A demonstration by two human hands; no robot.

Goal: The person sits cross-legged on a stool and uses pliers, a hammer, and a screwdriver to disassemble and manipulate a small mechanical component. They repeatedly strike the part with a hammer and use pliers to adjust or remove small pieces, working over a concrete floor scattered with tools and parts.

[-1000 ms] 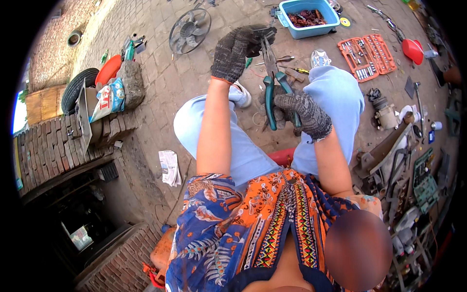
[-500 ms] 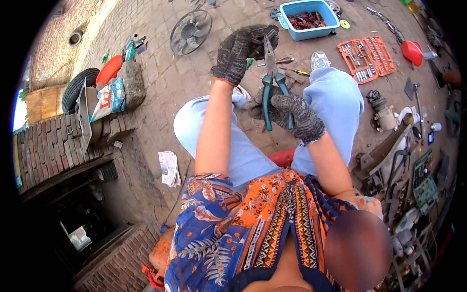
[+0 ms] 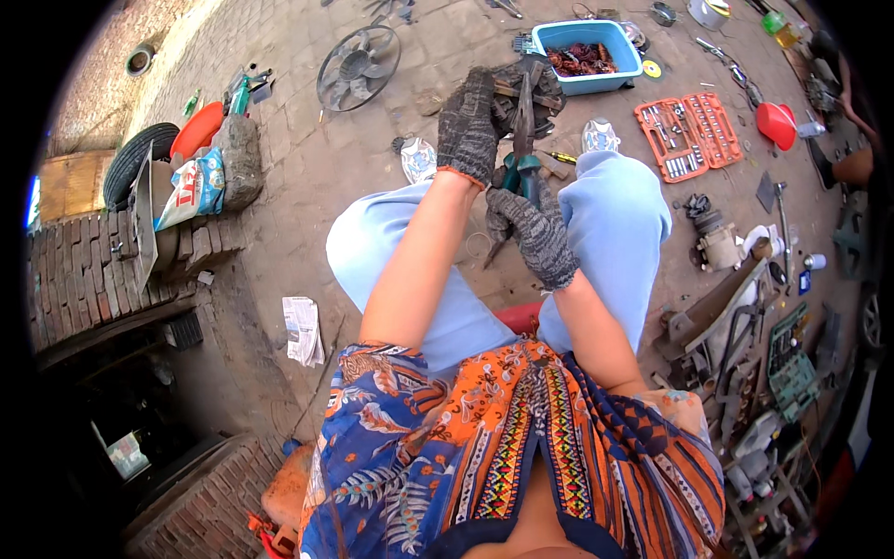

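My left hand point(image 3: 468, 130), in a dark grey knit glove, is closed round the side of a dark, greasy metal part point(image 3: 549, 104) held up beyond my knees. My gloved right hand point(image 3: 540, 231) grips a pair of long-nose pliers point(image 3: 524, 121) by its green handles, which appear edge-on and close together. The pliers' jaws point away from me and overlap the dark part; I cannot tell whether they pinch it. A yellow-handled screwdriver point(image 3: 561, 156) lies on the ground just beyond the pliers.
Beyond my hands stand a light-blue tub point(image 3: 587, 86) of reddish scraps and a fan wheel point(image 3: 358, 67). To the right lie an open orange socket set point(image 3: 689, 136), a red bowl point(image 3: 777, 126) and scattered metal parts. A newspaper point(image 3: 302, 331) lies to the left.
The pliers have turned edge-on, and their spread handles now look close together. My left hand and the dark part have shifted right and slightly nearer. The whole view has also shifted a little.
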